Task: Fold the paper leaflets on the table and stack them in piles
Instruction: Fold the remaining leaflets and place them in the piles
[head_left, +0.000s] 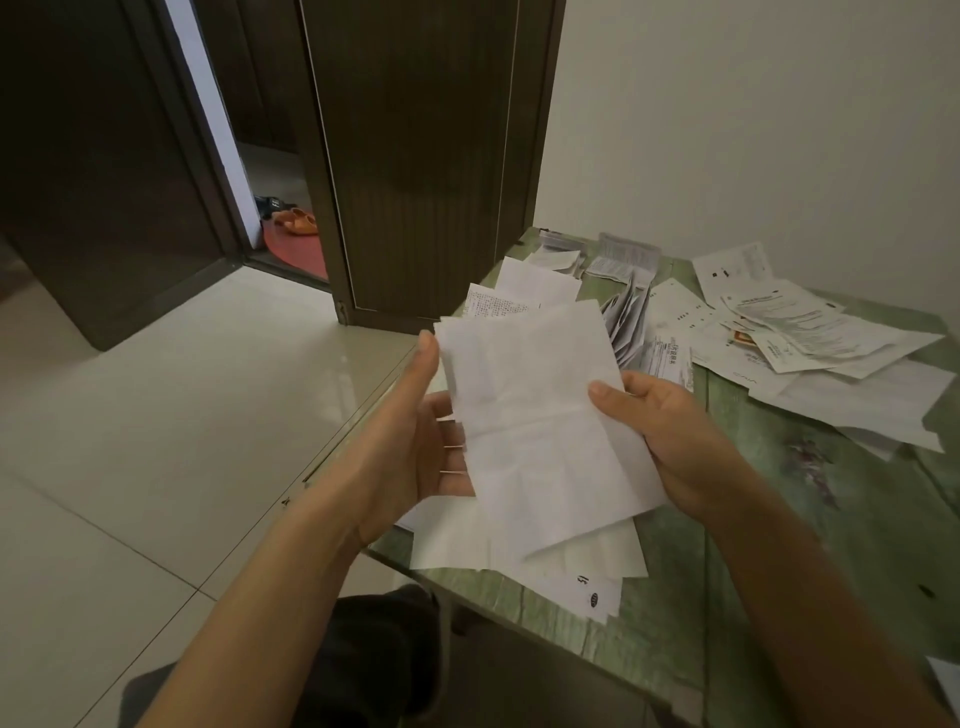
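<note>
I hold a creased white leaflet (540, 426) above the near left part of the green table (769, 545). My right hand (670, 431) grips its right edge, thumb on top. My left hand (415, 431) is behind its left edge, palm up, fingers under the paper and thumb raised beside the top corner. More white sheets (550, 571) lie on the table right under the held leaflet. Unfolded printed leaflets (810, 338) are spread over the far right of the table. A bunch of folded leaflets (626, 322) lies behind the held one.
Small folded booklets (618, 262) lie at the table's far edge by the white wall. The table's left edge borders a pale tiled floor (156, 415). A dark door (415, 156) stands ajar beyond, with orange slippers (296, 221) on a red mat. My dark-clothed lap (374, 665) is below.
</note>
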